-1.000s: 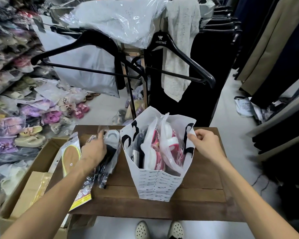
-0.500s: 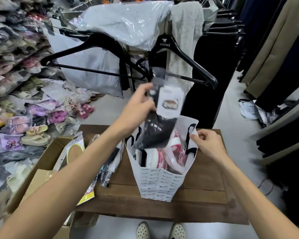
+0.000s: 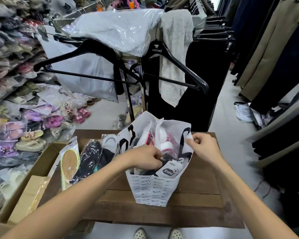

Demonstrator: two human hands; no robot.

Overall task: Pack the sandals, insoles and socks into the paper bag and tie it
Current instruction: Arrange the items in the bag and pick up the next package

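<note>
A white printed paper bag (image 3: 154, 188) stands open on the wooden table (image 3: 200, 200). Inside it are pink and white sandals in clear plastic (image 3: 164, 140) and a black sock pack with a white card label (image 3: 169, 170). My left hand (image 3: 145, 157) reaches into the bag's mouth, its fingers pinched on the top of the sock pack. My right hand (image 3: 204, 149) grips the bag's right rim and holds it open. Left of the bag lie a dark insole pack (image 3: 89, 159), a tan and yellow insole pack (image 3: 69, 161) and another packed item (image 3: 109, 144).
An open cardboard box (image 3: 29, 183) sits at the table's left edge. A rack with black hangers (image 3: 178, 66) and plastic-covered clothes stands behind the table. Bagged sandals are piled on the floor at the left (image 3: 24, 125). Dark garments hang at the right.
My left hand picked the sock pack off the table, lifted it over the bag, and has now lowered it inside. The right hand stayed on the bag's rim.
</note>
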